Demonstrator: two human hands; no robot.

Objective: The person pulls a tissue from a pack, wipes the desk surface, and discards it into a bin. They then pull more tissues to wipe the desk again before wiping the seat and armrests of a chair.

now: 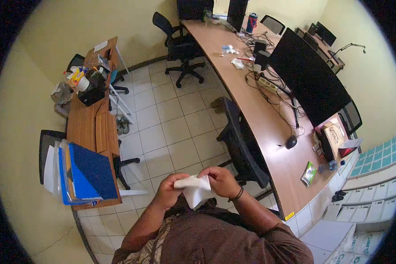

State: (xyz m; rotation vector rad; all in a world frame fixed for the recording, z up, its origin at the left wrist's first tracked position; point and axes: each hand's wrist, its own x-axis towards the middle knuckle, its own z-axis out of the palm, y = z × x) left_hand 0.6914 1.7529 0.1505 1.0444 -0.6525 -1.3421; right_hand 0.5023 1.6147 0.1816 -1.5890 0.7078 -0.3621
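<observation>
A white cloth or tissue (pixel 197 193) hangs between my two hands in front of my chest, partly folded over at its top edge. My left hand (pixel 168 190) pinches its left end with fingers closed. The right end is gripped by my right hand (pixel 223 181), thumb and fingers pressed together on it; a dark band circles that wrist. The cloth's lower corner hangs down loosely toward the brown shirt.
On the right, a long desk (pixel 259 127) carries a large monitor (pixel 310 77), tangled cables, a black mouse (pixel 291 141), a green packet (pixel 309 174) and a bottle (pixel 328 167). Blue folders (pixel 90 171) stand on the left desk. Black chairs (pixel 244 149) sit beside the desks.
</observation>
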